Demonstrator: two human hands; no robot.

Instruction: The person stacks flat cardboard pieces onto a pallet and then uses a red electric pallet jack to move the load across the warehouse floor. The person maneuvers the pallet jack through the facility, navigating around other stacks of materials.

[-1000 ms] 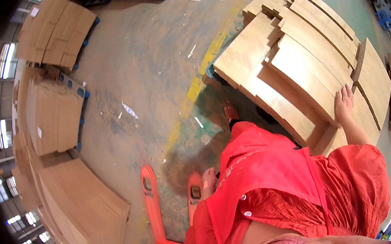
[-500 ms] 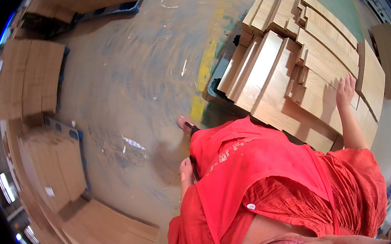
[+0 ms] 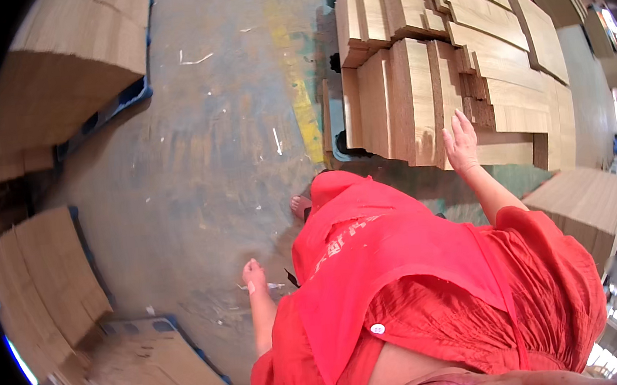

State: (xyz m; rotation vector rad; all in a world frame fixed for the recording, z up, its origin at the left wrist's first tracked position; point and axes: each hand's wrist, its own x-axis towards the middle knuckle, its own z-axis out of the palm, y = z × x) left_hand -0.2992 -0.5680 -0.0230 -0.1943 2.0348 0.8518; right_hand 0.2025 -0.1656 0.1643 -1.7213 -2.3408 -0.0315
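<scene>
My right hand is stretched out with its fingers extended, holding nothing. It is over the near end of a stack of light wood-grain boards; whether the fingertips touch the boards I cannot tell. Board ends of uneven length form steps beside the hand, with rough brown edges showing. To the left, my left hand hangs low over the floor, away from any stack. Its fingers are loosely bent and slightly apart, with nothing visible in them.
The board stack rests on a blue-green pallet. More stacked panels stand near at right. On the left are tall panel stacks on blue pallets and a lower stack. A yellow line and scraps mark the floor.
My body has turned and moved forward along the board stack. My right hand has gone from the stack's far right side to its near end. The left hand has swung outward from my apron.
</scene>
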